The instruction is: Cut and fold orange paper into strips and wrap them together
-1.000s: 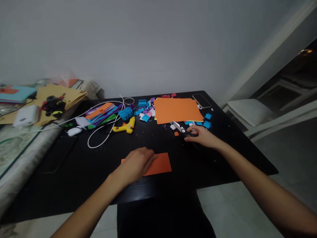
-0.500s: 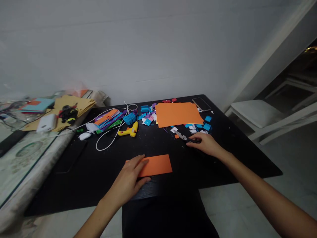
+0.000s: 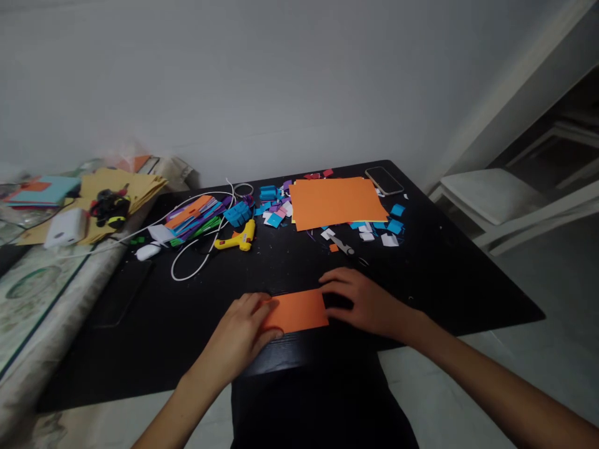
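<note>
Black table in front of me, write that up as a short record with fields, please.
left hand: on the left end of the small orange paper
right hand: fingers at its right end
scissors: lying beyond the right hand, not held
glue gun: yellow, lying left of the scissors
large orange sheet: toward the wall, paper scraps around it
phone: near the far right corner of the table

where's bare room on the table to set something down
Mostly bare: right end of the black table, between right forearm and white chair; gap between yellow glue gun and small orange paper rectangle. Crowded: the back, around large orange sheet and coloured paper scraps.
</note>
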`<state>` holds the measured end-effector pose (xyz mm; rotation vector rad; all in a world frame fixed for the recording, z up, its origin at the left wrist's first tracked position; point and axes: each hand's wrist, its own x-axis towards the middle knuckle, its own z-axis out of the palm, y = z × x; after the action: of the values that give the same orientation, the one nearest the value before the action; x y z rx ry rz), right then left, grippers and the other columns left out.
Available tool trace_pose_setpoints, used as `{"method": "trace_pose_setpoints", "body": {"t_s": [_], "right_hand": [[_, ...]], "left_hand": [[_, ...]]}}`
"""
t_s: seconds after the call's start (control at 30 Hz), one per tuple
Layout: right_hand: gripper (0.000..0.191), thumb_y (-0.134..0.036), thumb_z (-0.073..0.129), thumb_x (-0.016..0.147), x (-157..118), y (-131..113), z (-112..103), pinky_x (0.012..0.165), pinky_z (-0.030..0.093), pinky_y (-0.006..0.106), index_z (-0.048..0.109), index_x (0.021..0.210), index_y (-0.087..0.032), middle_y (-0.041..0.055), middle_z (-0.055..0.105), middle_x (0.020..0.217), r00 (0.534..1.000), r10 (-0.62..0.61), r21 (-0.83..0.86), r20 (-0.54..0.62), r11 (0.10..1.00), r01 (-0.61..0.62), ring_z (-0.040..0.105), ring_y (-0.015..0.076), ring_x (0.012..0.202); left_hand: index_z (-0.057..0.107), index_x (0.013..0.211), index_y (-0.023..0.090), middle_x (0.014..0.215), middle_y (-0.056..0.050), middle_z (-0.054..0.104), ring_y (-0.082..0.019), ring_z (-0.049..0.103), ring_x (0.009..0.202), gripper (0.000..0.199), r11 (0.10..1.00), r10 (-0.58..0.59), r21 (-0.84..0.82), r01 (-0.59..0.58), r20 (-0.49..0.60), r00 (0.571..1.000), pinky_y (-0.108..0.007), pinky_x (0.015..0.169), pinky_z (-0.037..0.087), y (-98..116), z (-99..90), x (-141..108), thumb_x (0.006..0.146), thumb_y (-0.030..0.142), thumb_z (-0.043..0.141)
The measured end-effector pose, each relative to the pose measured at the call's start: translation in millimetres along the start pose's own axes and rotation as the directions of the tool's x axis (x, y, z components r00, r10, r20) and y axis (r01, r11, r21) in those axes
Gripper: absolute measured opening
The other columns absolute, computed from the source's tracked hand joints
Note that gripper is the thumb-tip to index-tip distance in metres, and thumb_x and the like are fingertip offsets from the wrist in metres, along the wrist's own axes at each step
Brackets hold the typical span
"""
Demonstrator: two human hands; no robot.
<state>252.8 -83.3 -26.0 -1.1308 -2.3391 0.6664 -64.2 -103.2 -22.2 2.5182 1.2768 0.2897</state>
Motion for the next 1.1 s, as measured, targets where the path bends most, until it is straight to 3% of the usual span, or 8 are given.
{"method": "trace_pose_setpoints", "body": {"t_s": [0.07, 0.17, 0.53, 0.77, 0.97, 1.1], "right_hand": [[0.046, -0.033, 0.09, 0.081, 2, -9, 13, 0.117, 0.046, 0.054, 0.076, 0.124, -0.023, 0.0138, 0.069, 0.141, 0.994, -0.062, 0.045, 0.092, 0.997, 0.058, 0.06, 0.0338, 0.137], [0.053, -0.034, 0.09, 0.08, 3, -10, 24, 0.121, 0.041, 0.057, 0.074, 0.129, -0.021, 0.0132, 0.071, 0.139, 0.981, -0.093, 0.06, 0.172, 0.995, 0.084, 0.059, 0.0338, 0.139], [0.046, -0.032, 0.086, 0.086, -4, 0, 35, 0.121, 0.044, 0.054, 0.074, 0.13, -0.025, 0.0066, 0.076, 0.133, 0.982, -0.123, 0.072, 0.14, 0.991, 0.114, 0.062, 0.0306, 0.138], [0.031, -0.022, 0.074, 0.094, -5, -7, 24, 0.119, 0.046, 0.057, 0.076, 0.125, -0.025, 0.0072, 0.075, 0.133, 0.98, -0.151, 0.088, 0.129, 0.986, 0.14, 0.062, 0.0308, 0.138], [0.023, -0.02, 0.055, 0.101, 7, -19, 18, 0.104, 0.055, 0.05, 0.075, 0.111, -0.019, 0.0131, 0.08, 0.113, 0.993, -0.11, 0.085, 0.052, 0.991, 0.105, 0.073, 0.0302, 0.116], [0.021, -0.031, 0.048, 0.106, 16, -20, 16, 0.077, 0.056, 0.036, 0.066, 0.103, -0.022, 0.0075, 0.075, 0.092, 0.996, 0.082, 0.2, -0.04, 0.977, -0.073, 0.072, 0.0226, 0.082]], "left_hand": [[0.067, 0.131, 0.021, 0.13, -0.015, 0.068, -0.032, 0.066, 0.111, 0.04, 1.0, -0.003, -0.004, 0.003, -0.012, 1.0, -0.052, 0.094, 0.058, 1, 1.2, -2, 0.098, 0.044, 0.067], [0.065, 0.135, 0.022, 0.134, -0.015, 0.066, -0.033, 0.065, 0.117, 0.044, 1.0, -0.003, -0.011, 0.003, -0.024, 1.0, -0.053, 0.098, 0.056, 1, 3.0, -7, 0.097, 0.044, 0.068], [0.061, 0.138, 0.022, 0.134, -0.015, 0.063, -0.033, 0.064, 0.118, 0.053, 0.997, -0.023, -0.073, 0.021, -0.033, 0.999, -0.053, 0.1, 0.055, 1, 6.7, -15, 0.094, 0.049, 0.07], [0.061, 0.139, 0.023, 0.135, -0.017, 0.062, -0.035, 0.062, 0.118, 0.06, 0.995, -0.014, -0.102, 0.012, -0.022, 1.0, -0.054, 0.1, 0.054, 0, 8.4, -17, 0.09, 0.055, 0.073], [0.065, 0.133, 0.026, 0.13, -0.013, 0.068, -0.031, 0.066, 0.116, 0.049, 0.977, -0.05, -0.208, 0.045, -0.02, 0.999, -0.049, 0.1, 0.056, -2, -5.7, -13, 0.091, 0.049, 0.074], [0.071, 0.112, 0.025, 0.118, -0.008, 0.074, -0.025, 0.071, 0.107, 0.023, 0.884, -0.239, -0.419, 0.206, -0.027, 0.971, -0.04, 0.091, 0.058, -16, -12.0, -13, 0.098, 0.042, 0.065]]}}
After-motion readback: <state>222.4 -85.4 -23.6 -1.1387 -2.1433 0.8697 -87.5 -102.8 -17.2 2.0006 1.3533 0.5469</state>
